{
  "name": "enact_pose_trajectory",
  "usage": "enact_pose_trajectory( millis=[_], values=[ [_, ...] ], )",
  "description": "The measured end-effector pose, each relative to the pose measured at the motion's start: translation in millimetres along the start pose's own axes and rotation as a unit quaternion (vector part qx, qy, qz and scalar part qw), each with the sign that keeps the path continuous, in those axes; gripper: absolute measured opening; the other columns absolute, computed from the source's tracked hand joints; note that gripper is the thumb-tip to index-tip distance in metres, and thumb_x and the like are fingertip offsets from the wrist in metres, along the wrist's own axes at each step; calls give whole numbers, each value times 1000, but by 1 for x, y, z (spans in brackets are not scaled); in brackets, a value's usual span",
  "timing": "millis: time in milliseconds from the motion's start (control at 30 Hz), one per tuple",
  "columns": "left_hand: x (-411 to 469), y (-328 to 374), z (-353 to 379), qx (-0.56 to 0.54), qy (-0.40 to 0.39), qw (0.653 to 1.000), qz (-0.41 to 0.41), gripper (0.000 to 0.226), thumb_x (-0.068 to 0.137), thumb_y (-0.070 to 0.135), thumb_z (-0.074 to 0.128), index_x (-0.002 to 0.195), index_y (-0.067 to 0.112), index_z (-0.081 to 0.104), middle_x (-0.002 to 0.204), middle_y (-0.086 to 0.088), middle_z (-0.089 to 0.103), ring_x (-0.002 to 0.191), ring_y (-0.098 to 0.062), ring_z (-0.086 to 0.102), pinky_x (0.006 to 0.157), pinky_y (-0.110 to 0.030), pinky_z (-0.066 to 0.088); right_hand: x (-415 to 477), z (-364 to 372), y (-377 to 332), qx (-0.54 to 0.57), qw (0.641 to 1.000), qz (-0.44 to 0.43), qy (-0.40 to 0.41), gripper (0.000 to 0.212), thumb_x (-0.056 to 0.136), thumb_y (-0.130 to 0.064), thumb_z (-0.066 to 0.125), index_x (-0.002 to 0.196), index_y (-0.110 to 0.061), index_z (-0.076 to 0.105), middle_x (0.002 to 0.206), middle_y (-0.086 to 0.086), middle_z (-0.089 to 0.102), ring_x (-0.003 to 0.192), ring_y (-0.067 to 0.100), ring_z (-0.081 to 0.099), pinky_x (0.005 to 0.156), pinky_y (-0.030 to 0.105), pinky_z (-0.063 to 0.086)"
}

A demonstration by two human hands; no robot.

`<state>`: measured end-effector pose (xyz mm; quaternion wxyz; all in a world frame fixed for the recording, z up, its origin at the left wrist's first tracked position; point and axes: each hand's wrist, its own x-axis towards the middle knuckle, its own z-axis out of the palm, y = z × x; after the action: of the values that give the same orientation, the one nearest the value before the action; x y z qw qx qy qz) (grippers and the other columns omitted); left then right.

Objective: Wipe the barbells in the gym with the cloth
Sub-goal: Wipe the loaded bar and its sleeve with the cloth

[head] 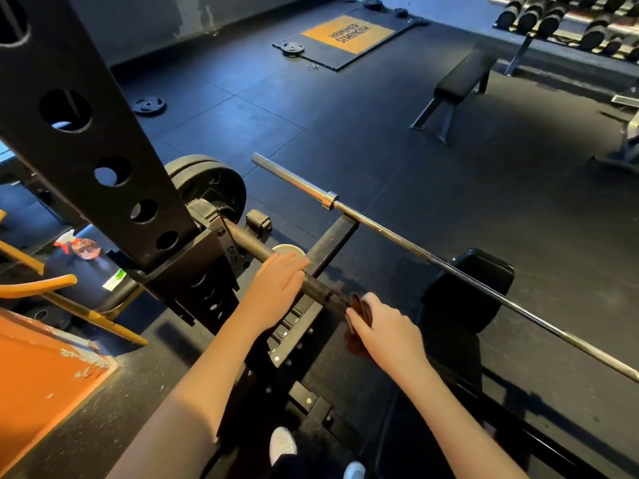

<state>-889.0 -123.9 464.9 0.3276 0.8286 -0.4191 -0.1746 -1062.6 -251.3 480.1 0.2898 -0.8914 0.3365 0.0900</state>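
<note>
Where the dark barbell (251, 249) lies: on the rack, running from the weight plates (211, 188) at the left toward the near right.
Left hand (276, 283): rests on top of the dark barbell, just right of the rack upright (86, 140).
Left grip: loose, fingers nearly straight, draped over the bar and clasping nothing.
Right hand (387, 328): just right of the other hand, at the same bar.
Right grip: fingers curled round the cloth (359, 312).
Cloth: dark brown, bunched, pressed against the dark barbell.
Chrome barbell (408, 242): beyond the hands, its bare sleeve pointing far left, its shaft running to the near right edge.
Spray bottle (84, 248): at the left, lying on a dark pad.
Flat bench (460, 81): far right on the floor (311, 108), the dumbbell rack (570, 25) beyond it.
</note>
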Motion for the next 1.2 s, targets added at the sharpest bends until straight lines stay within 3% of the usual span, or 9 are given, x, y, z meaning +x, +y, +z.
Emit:
enact_pose_trajectory(
  millis=[100, 267, 400, 600, 800, 867, 967, 1033, 1200],
  values=[
    [0, -1, 2, 20, 2, 1000, 9, 31, 103, 15, 36, 125, 15, 57, 123, 0, 55, 122, -11, 40, 107, -11, 11, -28, -4, 25, -52, 998, 2, 25, 29, 99, -52, 40, 114, -28, 48, 94, -13, 58, 79, 1, 58, 64, 14, 44],
    [-1, 4, -1, 55, 10, 998, 32, 33, 98, 5, 43, 127, 8, 57, 131, -4, 53, 132, -17, 36, 103, -2, -1, 26, 2, -18, 13, 999, -38, -15, 38, 100, -53, 39, 120, -23, 52, 111, 1, 65, 104, 19, 64, 86, 34, 52],
    [-3, 13, -7, 86, -11, 994, 61, 37, 88, 2, 56, 125, 8, 57, 132, -1, 51, 134, -13, 30, 96, 3, -8, 19, -1, -14, 59, 996, -41, -47, 35, 98, -54, 45, 119, -26, 50, 116, -2, 64, 109, 19, 62, 91, 38, 49],
    [5, 8, -10, 190, -67, 977, 75, 55, 83, 21, 69, 135, 15, 51, 141, 0, 46, 138, -19, 32, 112, -23, 7, -45, -13, 46, -64, 998, 12, -9, 45, 88, -60, 57, 119, -29, 46, 112, -8, 59, 102, 14, 62, 82, 28, 50],
    [39, 14, 0, 350, -212, 908, 93, 82, 81, 47, 68, 150, 26, 29, 149, 5, 39, 139, -16, 31, 119, -37, 11, 0, -5, -2, -36, 999, -25, -31, 46, 85, -50, 67, 118, -24, 48, 117, -1, 62, 109, 21, 62, 91, 36, 48],
    [53, 24, 7, 369, -269, 886, 85, 88, 77, 52, 71, 150, 26, 29, 146, 4, 44, 135, -19, 38, 116, -40, 24, -7, -9, 4, -24, 999, -13, -43, 50, 84, -48, 69, 122, -26, 45, 119, -4, 59, 110, 20, 61, 90, 35, 47],
    [63, 35, 16, 394, -319, 859, 69, 54, 80, 46, 70, 127, 21, 58, 100, 4, 63, 99, -17, 61, 88, -33, 51, -32, -13, 31, -43, 998, 20, -46, 52, 85, -47, 69, 125, -30, 41, 117, -9, 57, 109, 15, 61, 89, 31, 48],
    [61, 33, 19, 414, -302, 854, 93, 32, 85, 41, 64, 108, 18, 65, 77, 7, 54, 79, -13, 59, 71, -26, 49, -41, -15, 42, -73, 996, 29, -32, 47, 86, -46, 68, 122, -30, 42, 113, -9, 57, 105, 15, 62, 86, 28, 48],
    [54, 19, 22, 456, -222, 849, 149, 28, 91, 40, 54, 106, 19, 64, 93, 1, 65, 84, -18, 64, 66, -29, 43, -10, -10, 11, -67, 998, -2, -20, 33, 87, -40, 66, 111, -24, 50, 101, -5, 62, 99, 20, 65, 83, 30, 50]
  ],
)
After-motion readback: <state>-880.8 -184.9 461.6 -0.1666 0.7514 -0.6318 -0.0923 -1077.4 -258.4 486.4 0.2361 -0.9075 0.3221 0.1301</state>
